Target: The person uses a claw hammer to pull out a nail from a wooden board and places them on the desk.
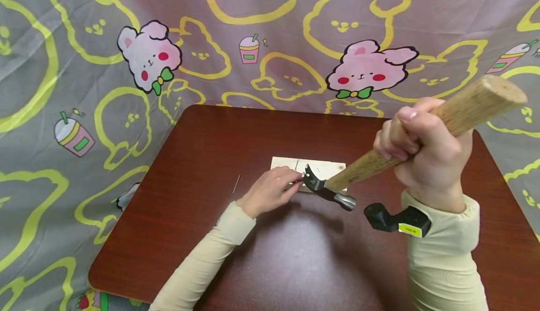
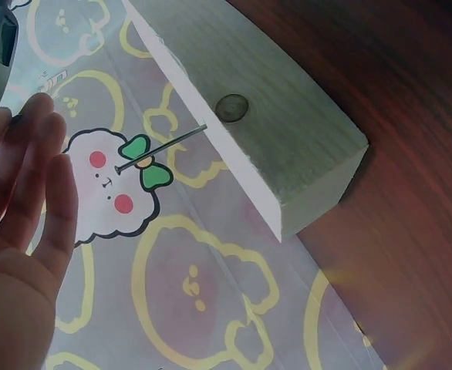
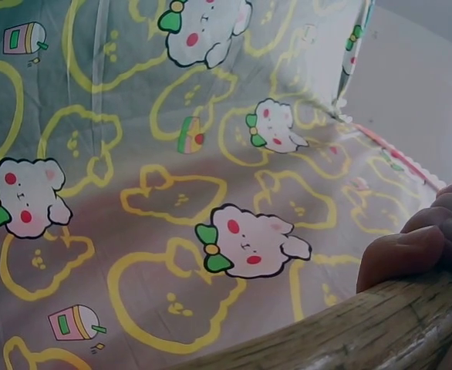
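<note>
My right hand (image 1: pixel 430 151) grips the wooden handle of a claw hammer (image 1: pixel 485 105), raised at a slant. Its dark metal head hangs low over the wooden board (image 1: pixel 280 162), right by my left fingertips. My left hand (image 1: pixel 272 189) is at the board's near side, with thumb and forefinger pinched together. Between them a small dark bit of a nail (image 2: pixel 15 119) shows; the rest is hidden by the fingers. Another nail (image 2: pixel 160 146) stands up from the board (image 2: pixel 288 116), its head away from the wood. In the right wrist view the handle (image 3: pixel 349 331) crosses under the fingers.
A loose nail (image 1: pixel 236 183) lies on the dark red-brown table (image 1: pixel 202 142), left of the board. Patterned cloth (image 1: pixel 278 67) hangs behind the table and along its sides. A black wrist camera (image 1: pixel 398 218) is strapped at my right cuff.
</note>
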### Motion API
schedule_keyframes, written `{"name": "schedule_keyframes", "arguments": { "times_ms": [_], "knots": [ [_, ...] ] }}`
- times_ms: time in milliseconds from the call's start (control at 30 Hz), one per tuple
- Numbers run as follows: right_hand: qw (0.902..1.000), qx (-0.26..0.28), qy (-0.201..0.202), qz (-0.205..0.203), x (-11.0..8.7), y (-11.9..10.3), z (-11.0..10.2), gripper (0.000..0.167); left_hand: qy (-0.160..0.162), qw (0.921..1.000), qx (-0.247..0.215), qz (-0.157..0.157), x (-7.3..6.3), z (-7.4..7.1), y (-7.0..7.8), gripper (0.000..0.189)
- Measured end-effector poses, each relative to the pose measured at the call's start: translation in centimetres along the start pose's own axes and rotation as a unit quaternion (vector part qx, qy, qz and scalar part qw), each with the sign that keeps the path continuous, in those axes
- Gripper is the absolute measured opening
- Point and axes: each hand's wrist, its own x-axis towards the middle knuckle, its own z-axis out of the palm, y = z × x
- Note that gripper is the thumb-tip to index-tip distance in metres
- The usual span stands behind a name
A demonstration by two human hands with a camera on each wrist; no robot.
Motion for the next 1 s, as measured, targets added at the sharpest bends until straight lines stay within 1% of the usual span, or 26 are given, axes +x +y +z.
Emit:
{"name": "schedule_keyframes", "arguments": {
  "times_ms": [200,367,567,700,767,833,900,933,1000],
  "knots": [
    [1.0000,-0.001,0.007,0.000,-0.1,0.2,0.0,0.030,0.030,0.9995,0.003,0.011,0.2,-0.3,0.0,0.008],
    [0.9999,-0.010,0.009,0.000,0.0,0.5,-0.1,0.030,0.058,0.9981,-0.003,0.017,0.2,-0.4,-0.1,0.011],
    [0.9997,-0.022,0.011,0.004,0.1,0.8,-0.1,0.032,0.088,0.9957,-0.025,0.014,0.1,-0.4,-0.3,0.013],
    [0.9998,-0.018,0.012,0.006,0.0,0.9,-0.2,0.031,0.104,0.9935,-0.047,0.002,-0.3,-0.6,-0.6,0.013],
    [0.9998,-0.016,0.011,0.006,0.0,1.0,-0.2,0.031,0.108,0.9927,-0.052,-0.018,-0.8,-0.8,-0.8,0.013],
    [0.9998,-0.013,0.011,0.007,0.0,1.0,-0.3,0.031,0.104,0.9916,-0.051,-0.056,-1.4,-1.2,-1.1,0.012],
    [0.9999,-0.011,0.011,0.007,0.0,1.0,-0.4,0.031,0.094,0.9881,-0.049,-0.111,-2.1,-1.6,-1.5,0.012],
    [0.9999,-0.011,0.011,0.007,0.0,1.0,-0.4,0.032,0.087,0.9847,-0.047,-0.144,-2.4,-1.9,-1.8,0.013],
    [0.9998,-0.012,0.014,0.005,0.0,0.9,-0.5,0.032,0.070,0.9723,-0.053,-0.217,-3.1,-2.5,-2.6,0.013]
  ]
}}
